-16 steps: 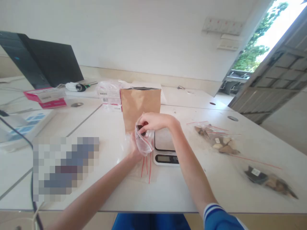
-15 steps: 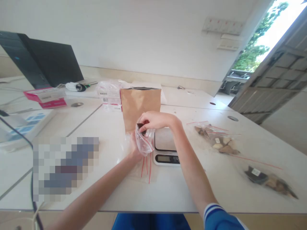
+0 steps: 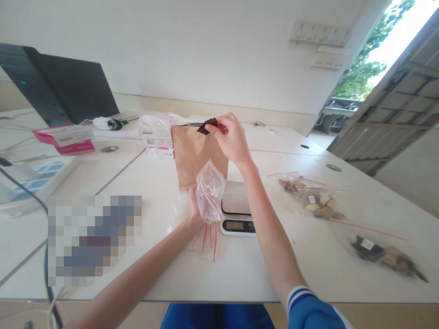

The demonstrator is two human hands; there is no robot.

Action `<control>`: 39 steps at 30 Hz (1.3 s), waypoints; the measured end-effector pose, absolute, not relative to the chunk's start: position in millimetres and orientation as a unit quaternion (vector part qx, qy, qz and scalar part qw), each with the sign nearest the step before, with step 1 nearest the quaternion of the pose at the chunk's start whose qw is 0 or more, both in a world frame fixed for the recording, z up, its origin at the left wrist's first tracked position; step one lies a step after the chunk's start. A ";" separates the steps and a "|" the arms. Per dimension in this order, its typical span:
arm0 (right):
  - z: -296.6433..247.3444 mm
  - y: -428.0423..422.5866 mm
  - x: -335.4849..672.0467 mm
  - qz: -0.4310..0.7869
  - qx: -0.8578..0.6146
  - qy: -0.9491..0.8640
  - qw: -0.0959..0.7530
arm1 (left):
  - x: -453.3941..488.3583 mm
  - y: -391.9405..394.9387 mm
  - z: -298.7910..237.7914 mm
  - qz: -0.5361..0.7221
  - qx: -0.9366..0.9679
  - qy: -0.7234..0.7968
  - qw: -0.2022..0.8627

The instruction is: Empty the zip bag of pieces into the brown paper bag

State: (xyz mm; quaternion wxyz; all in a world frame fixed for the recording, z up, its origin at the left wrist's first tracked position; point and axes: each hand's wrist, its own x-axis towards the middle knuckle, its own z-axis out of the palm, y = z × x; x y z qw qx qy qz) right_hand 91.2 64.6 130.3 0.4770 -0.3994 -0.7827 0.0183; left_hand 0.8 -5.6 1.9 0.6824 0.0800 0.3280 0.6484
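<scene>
My left hand (image 3: 194, 209) holds a small clear zip bag (image 3: 209, 191) with a red seal line upright above the table. My right hand (image 3: 230, 137) pinches a dark brown piece (image 3: 207, 125) at the open top of a standing brown paper bag (image 3: 195, 153). A small digital scale (image 3: 236, 209) sits just right of the zip bag. More flat zip bags (image 3: 209, 237) with red seals lie under my left wrist.
Filled zip bags (image 3: 310, 198) with pale and brown pieces lie to the right, another filled bag (image 3: 387, 258) near the right edge. A black monitor (image 3: 65, 89), pink box (image 3: 66, 139) and clear packets (image 3: 156, 132) stand at the back left. A blurred patch (image 3: 94, 237) covers the left.
My right hand has lifted from the mouth of the zip bag up to the top of the paper bag, carrying the dark piece. The left hand still holds the zip bag.
</scene>
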 end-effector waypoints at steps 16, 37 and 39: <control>139.5 138.7 61.3 -0.016 -0.425 -0.727 0.540 | 2.1 1.2 -8.6 0.663 0.053 0.308 0.680; 126.7 115.8 76.9 0.003 -0.371 -0.810 0.455 | 0.1 1.1 -9.6 0.657 0.068 0.300 0.688; 126.5 112.7 76.9 -0.002 -0.363 -0.817 0.448 | 0.2 1.1 -9.5 0.656 0.070 0.302 0.688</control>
